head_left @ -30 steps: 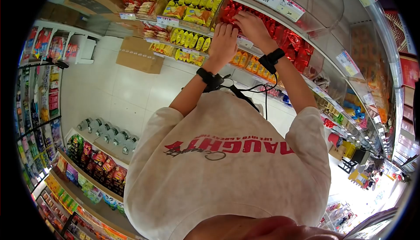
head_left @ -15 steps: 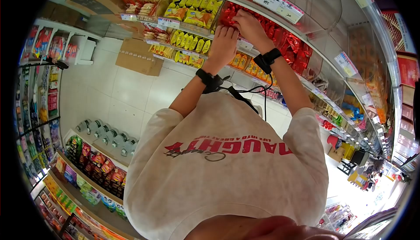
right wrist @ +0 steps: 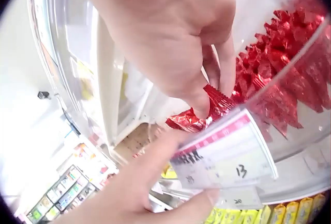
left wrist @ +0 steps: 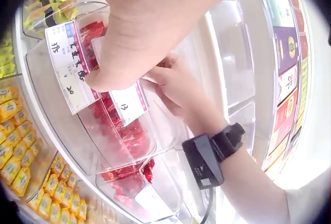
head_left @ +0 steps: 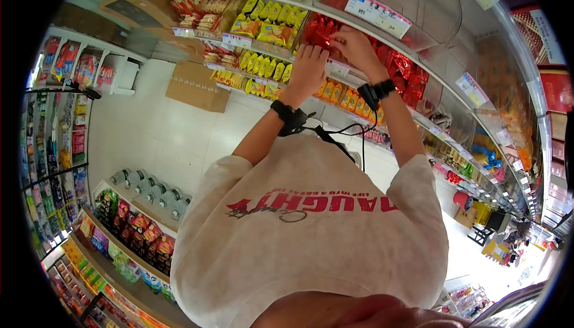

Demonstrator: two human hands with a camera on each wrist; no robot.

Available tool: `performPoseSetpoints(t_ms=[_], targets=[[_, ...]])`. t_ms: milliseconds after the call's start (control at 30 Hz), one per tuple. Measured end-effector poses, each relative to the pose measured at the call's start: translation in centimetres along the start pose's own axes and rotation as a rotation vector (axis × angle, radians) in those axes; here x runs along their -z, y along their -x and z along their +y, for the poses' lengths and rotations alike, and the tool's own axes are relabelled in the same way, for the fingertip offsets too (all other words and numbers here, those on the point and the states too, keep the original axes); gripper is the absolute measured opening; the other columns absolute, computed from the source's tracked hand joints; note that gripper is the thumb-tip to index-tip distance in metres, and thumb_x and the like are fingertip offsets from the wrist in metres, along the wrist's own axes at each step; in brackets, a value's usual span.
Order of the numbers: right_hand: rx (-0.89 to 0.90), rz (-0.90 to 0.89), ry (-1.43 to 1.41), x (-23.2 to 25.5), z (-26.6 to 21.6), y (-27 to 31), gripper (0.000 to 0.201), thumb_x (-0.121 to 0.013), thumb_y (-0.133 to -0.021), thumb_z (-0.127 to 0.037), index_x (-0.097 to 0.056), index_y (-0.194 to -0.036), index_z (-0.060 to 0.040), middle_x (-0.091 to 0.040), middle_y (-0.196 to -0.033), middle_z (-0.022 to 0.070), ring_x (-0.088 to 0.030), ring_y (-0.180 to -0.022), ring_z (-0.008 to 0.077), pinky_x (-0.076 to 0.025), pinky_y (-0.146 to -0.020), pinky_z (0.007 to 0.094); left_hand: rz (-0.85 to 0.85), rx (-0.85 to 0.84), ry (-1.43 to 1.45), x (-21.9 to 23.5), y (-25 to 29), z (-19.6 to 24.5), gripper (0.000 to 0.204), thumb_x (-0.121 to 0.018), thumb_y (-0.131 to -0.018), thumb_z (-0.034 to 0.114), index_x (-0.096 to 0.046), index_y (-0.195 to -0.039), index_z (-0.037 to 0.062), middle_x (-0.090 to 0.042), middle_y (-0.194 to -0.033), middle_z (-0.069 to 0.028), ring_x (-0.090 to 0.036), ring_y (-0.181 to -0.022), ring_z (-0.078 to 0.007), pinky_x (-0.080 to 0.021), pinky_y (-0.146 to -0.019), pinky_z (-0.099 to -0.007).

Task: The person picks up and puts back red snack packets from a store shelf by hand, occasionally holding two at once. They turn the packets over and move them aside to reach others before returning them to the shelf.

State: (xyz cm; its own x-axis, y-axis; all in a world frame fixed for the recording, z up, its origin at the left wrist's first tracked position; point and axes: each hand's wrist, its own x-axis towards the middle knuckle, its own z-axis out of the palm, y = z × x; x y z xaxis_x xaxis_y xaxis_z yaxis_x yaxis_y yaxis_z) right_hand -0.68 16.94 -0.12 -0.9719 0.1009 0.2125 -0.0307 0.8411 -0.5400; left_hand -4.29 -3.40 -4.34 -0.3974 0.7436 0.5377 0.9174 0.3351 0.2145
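Observation:
My right hand (head_left: 357,51) is at a clear bin of red foil-wrapped sweets (head_left: 323,29). In the right wrist view, this right hand (right wrist: 207,37) pinches a red foil-wrapped sweet (right wrist: 220,102) by its crinkled wrapper, at the bin's front edge. Just to its left, my left hand (head_left: 308,75) grips the bin's front rim at a white price tag (right wrist: 227,154). The thumb of the left hand (left wrist: 150,32) lies by the tag, in the left wrist view. Its other fingers are partly hidden there. More red sweets (right wrist: 279,58) fill the bin behind.
Yellow packets (head_left: 272,23) sit in the bin to the left. Orange packets (head_left: 341,92) line a lower tier. Price tags (head_left: 378,14) hang along the shelf edge. A cardboard box (head_left: 197,86) lies on the floor, and large water bottles (head_left: 152,190) stand behind at left.
The head view has tilted a little, so the shelves sit lower in it. My right hand has drawn slightly back and to the right; my left hand stays at the bin's rim.

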Motion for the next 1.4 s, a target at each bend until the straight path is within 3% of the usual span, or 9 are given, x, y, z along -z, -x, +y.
performPoseSetpoints(t_ms=[100,333,533,633,833,1033,1233,1333,1400], targets=[[-0.168,0.080,-0.014,3.2,-3.3,2.9,0.022,-0.071,-0.090,-0.019,-0.074,-0.109,-0.0087,-0.069,-0.104,0.0146,-0.069,-0.091,0.0362,-0.056,-0.078,0.0449,0.004,0.002,-0.018,-0.6,-0.2,-0.4,0.048,-0.067,-0.077,0.011,-0.060,-0.124,0.0038,-0.057,-0.110,-0.0155,-0.054,-0.108,-0.0357,-0.042,-0.101,-0.0484],[-0.164,-0.011,0.286,3.0,-0.9,7.8,0.022,-0.067,-0.089,-0.013,-0.073,-0.110,-0.0085,-0.070,-0.105,0.0180,-0.069,-0.096,0.0377,-0.056,-0.082,0.0493,-0.188,-0.003,0.078,-0.9,-1.7,-1.8,0.055,-0.072,-0.073,0.015,-0.067,-0.128,0.0197,-0.056,-0.111,-0.0128,-0.053,-0.113,-0.0322,-0.042,-0.095,-0.0456],[-0.202,0.007,-0.126,1.3,-2.2,8.0,0.035,-0.057,-0.103,-0.034,-0.068,-0.116,-0.0027,-0.072,-0.098,0.0226,-0.069,-0.093,0.0423,-0.055,-0.081,0.0504,-0.120,-0.038,0.027,-1.4,-1.8,-1.5,0.060,-0.074,-0.072,0.016,-0.061,-0.129,0.0090,-0.056,-0.122,-0.0157,-0.051,-0.121,-0.0354,-0.041,-0.100,-0.0492],[-0.299,-0.177,0.029,0.4,-2.4,7.4,0.047,-0.054,-0.103,-0.047,-0.063,-0.117,-0.0025,-0.072,-0.090,0.0233,-0.070,-0.087,0.0425,-0.055,-0.077,0.0507,-0.062,-0.005,0.065,-1.7,-1.7,-1.5,0.062,-0.076,-0.071,0.015,-0.057,-0.129,0.0052,-0.056,-0.120,-0.0166,-0.051,-0.119,-0.0369,-0.043,-0.099,-0.0499],[-0.337,-0.099,0.115,-0.9,-2.6,7.6,0.059,-0.057,-0.097,-0.057,-0.057,-0.120,-0.0033,-0.071,-0.090,0.0246,-0.071,-0.085,0.0416,-0.055,-0.076,0.0519,-0.189,0.074,0.058,-0.3,-1.6,-1.1,0.058,-0.081,-0.068,0.017,-0.056,-0.118,0.0031,-0.054,-0.113,-0.0178,-0.053,-0.113,-0.0388,-0.045,-0.096,-0.0482],[-0.236,0.065,0.187,-1.8,-1.8,8.0,0.065,-0.057,-0.096,-0.060,-0.059,-0.134,-0.0074,-0.073,-0.103,0.0221,-0.071,-0.099,0.0384,-0.055,-0.084,0.0498,-0.169,0.052,-0.023,-1.2,-1.3,-1.1,0.065,-0.082,-0.068,0.018,-0.055,-0.125,0.0022,-0.053,-0.119,-0.0178,-0.054,-0.113,-0.0372,-0.044,-0.097,-0.0484],[-0.419,-0.213,0.091,0.0,-3.8,7.4,0.074,-0.058,-0.091,-0.061,-0.059,-0.137,-0.0034,-0.070,-0.116,0.0250,-0.066,-0.113,0.0383,-0.053,-0.095,0.0501,-0.076,-0.026,0.058,-0.7,-0.7,-1.2,0.072,-0.082,-0.071,0.016,-0.053,-0.135,0.0012,-0.052,-0.130,-0.0171,-0.049,-0.128,-0.0384,-0.040,-0.108,-0.0502],[-0.424,-0.154,0.071,-0.3,-3.5,7.3,0.067,-0.060,-0.092,-0.057,-0.062,-0.133,-0.0032,-0.069,-0.117,0.0235,-0.065,-0.113,0.0390,-0.053,-0.094,0.0502,-0.043,-0.060,0.138,0.1,-0.6,-0.8,0.067,-0.081,-0.074,0.014,-0.054,-0.134,0.0008,-0.053,-0.132,-0.0173,-0.047,-0.132,-0.0402,-0.039,-0.111,-0.0516],[-0.287,0.023,-0.019,-1.0,-2.5,7.6,0.062,-0.062,-0.093,-0.052,-0.063,-0.130,-0.0032,-0.069,-0.116,0.0228,-0.065,-0.111,0.0392,-0.053,-0.093,0.0504,-0.033,-0.044,0.187,0.6,-0.4,-0.8,0.064,-0.080,-0.077,0.014,-0.055,-0.134,0.0010,-0.053,-0.131,-0.0173,-0.047,-0.132,-0.0402,-0.038,-0.114,-0.0530]])
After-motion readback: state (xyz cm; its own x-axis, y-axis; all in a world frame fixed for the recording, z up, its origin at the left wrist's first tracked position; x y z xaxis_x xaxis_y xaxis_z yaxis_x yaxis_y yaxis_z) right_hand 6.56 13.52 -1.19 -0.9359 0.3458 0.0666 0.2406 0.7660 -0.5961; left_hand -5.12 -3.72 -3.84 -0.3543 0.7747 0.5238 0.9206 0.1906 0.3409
